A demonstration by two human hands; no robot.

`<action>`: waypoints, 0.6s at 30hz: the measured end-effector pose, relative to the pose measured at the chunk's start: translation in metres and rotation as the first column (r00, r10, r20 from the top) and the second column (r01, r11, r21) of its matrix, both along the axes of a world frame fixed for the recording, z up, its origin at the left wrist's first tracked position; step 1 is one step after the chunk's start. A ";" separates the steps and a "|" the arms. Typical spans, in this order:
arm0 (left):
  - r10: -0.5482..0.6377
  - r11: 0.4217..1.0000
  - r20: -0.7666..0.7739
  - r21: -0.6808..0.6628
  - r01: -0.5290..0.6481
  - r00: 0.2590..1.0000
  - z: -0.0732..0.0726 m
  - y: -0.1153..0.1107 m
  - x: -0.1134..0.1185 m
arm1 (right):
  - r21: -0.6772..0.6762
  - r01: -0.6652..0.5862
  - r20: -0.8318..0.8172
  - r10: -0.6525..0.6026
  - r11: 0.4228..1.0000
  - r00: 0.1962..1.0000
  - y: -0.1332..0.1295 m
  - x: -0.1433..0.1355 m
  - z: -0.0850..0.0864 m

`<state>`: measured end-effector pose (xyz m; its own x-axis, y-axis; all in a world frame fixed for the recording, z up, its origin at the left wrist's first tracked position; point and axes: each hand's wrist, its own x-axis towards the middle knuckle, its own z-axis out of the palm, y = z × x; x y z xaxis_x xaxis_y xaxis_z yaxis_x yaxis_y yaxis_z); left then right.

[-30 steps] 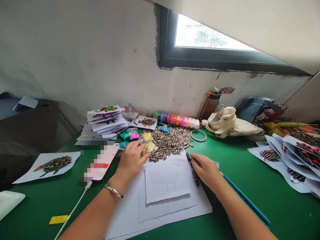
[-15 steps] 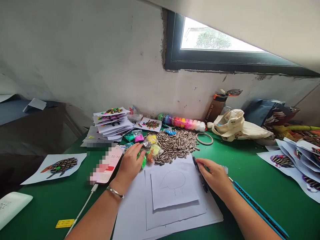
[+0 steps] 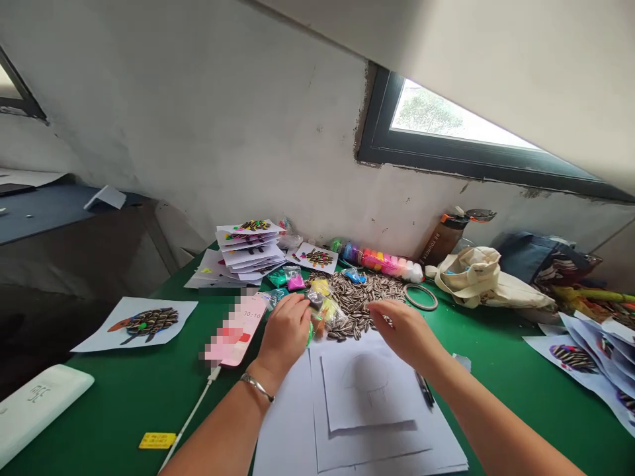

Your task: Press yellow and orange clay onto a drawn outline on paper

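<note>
My left hand (image 3: 288, 330) is over the small bags of coloured clay (image 3: 325, 307), its fingers bent and drawn together; their tips and anything between them are hidden. Raised above the back of the papers, my right hand (image 3: 404, 330) points its fingers left toward the pile of striped sunflower seeds (image 3: 370, 294); whether it holds anything is not visible. Below the hands lies a small white sheet (image 3: 367, 396) with a faint pencil drawing, on top of larger sheets. A black pen (image 3: 424, 390) rests on the papers beneath my right forearm.
A phone (image 3: 243, 330) with a cable lies left of my left hand. Behind are stacked seed pictures (image 3: 253, 248), clay tubs (image 3: 381, 261), a tape ring (image 3: 421, 297), a brown bottle (image 3: 444, 238) and a cloth bag (image 3: 476, 277). A white power bank (image 3: 44, 410) sits at left.
My right hand has lifted off the pen and moved left toward the seeds. My left hand stays by the clay bags. The view has swung left and tilted up.
</note>
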<state>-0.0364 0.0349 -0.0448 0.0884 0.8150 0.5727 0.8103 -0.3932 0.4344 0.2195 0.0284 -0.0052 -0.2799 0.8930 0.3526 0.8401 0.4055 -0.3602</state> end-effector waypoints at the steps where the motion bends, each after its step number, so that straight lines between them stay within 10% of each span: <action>1: 0.020 1.000 0.020 0.017 -0.020 1.000 0.004 0.000 -0.004 | -0.010 -0.011 0.010 0.011 1.000 1.000 0.008 -0.011 0.005; 10: 0.262 0.961 0.225 0.023 -0.274 0.939 0.020 0.011 -0.046 | -0.102 -0.021 0.081 0.029 0.995 0.996 0.065 -0.073 0.000; 18: 0.261 0.964 0.287 -0.034 -0.262 0.922 0.016 0.012 -0.041 | -0.173 0.071 0.093 -0.055 0.982 0.994 0.096 -0.090 -0.019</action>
<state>-0.0779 0.0472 -0.0284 -0.2956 0.7838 0.5462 0.7262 -0.1871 0.6616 0.1298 0.1240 -0.0239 -0.2436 0.9558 0.1648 0.8936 0.2873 -0.3450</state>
